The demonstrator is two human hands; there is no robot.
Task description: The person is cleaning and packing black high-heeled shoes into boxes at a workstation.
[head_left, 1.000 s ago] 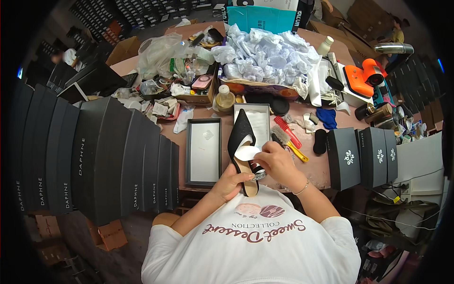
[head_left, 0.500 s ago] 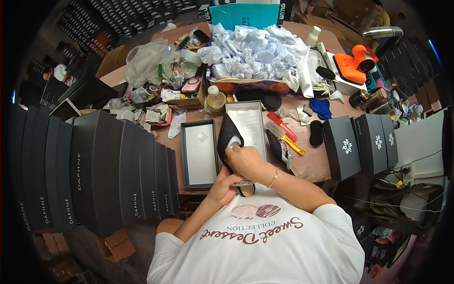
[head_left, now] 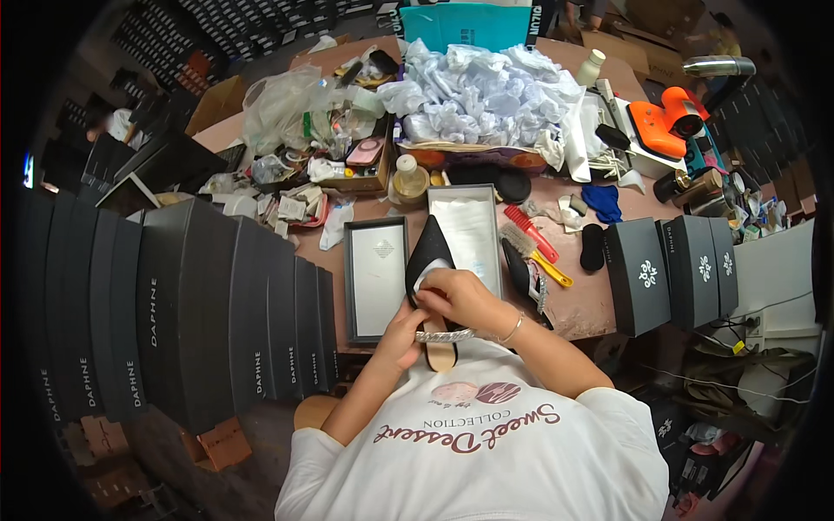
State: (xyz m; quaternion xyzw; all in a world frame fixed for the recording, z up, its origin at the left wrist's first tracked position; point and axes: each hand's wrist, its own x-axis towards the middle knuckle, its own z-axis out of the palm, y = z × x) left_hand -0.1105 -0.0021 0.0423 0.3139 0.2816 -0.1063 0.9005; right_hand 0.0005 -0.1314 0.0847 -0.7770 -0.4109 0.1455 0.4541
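Observation:
A black pointed-toe shoe (head_left: 424,241) with a glittering silver strap (head_left: 446,336) and a tan insole (head_left: 441,358) is held upright before my chest, toe away from me. My left hand (head_left: 400,339) is closed round its left side. At the shoe's opening my right hand (head_left: 460,297) has its fingers closed on white stuffing paper (head_left: 433,267) that shows inside the toe; the fingertips are partly hidden. Its mate, another black shoe (head_left: 521,267) with a silver strap, lies to the right on the table. Beyond the held shoe stands a grey shoebox (head_left: 494,252) lined with white paper.
A second shallow box part (head_left: 350,291) lies left of the held shoe. A red brush (head_left: 532,230) and a yellow-handled brush (head_left: 549,267) rest at right. Crumpled white paper (head_left: 486,95) fills a box behind. Stacked dark shoeboxes (head_left: 187,313) flank the left, more shoeboxes (head_left: 638,273) the right.
The shoe has turned so that its toe points straighter away, and more of its insole and strap shows. My right hand's fingers have drawn back slightly from inside the shoe.

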